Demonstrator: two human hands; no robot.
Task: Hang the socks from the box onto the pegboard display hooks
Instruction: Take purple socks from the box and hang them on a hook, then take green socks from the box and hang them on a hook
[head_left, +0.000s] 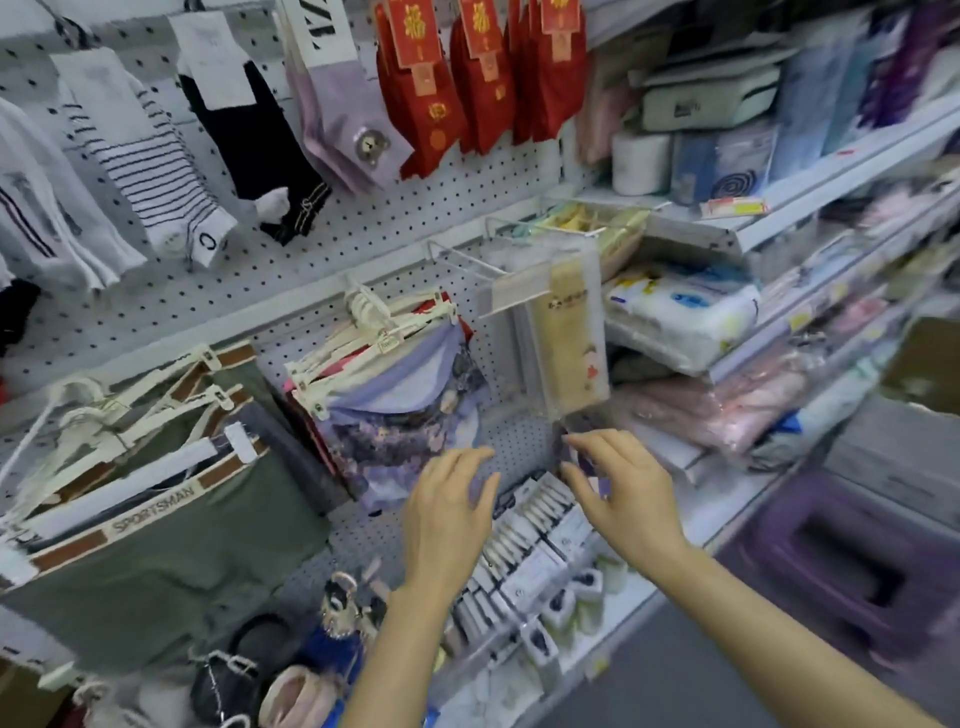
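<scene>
While both of your bare hands reach toward the white perforated pegboard (291, 270), neither one plainly grips anything; your left hand (447, 512) is held out with its fingers loosely spread and slightly bent, its back toward you, in front of the lower edge of the purple floral-print underwear on cream plastic hangers (400, 410); your right hand (621, 493) is raised just beside it, fingers extended and gently curved, thumb apart from them, with something small, purple and blurred showing between thumb and fingers; I cannot tell whether you are pinching it or whether it merely lies behind the hand. Below your hands, rows of white-carded sock packs (535, 545) hang packed together on low hooks. Higher on the pegboard hang the other socks: a white pair with thin navy stripes (156, 166), a black ankle pair with a white heel tab (260, 150), a lilac pair with a bear patch (343, 130), and three red pairs with gold-printed red cards (467, 88). Left of your hands hang olive-green boxer briefs with a brown and cream "SPORTSMAN" waistband (156, 545). Just above your right hand, a clear plastic packet holding cream fabric (566, 332) hangs from a white wire hook (462, 260). To the right, white metal shelves (831, 192) carry wrapped soft goods; a purple plastic stool (841, 566) stands on the floor below. No box is distinguishable.
</scene>
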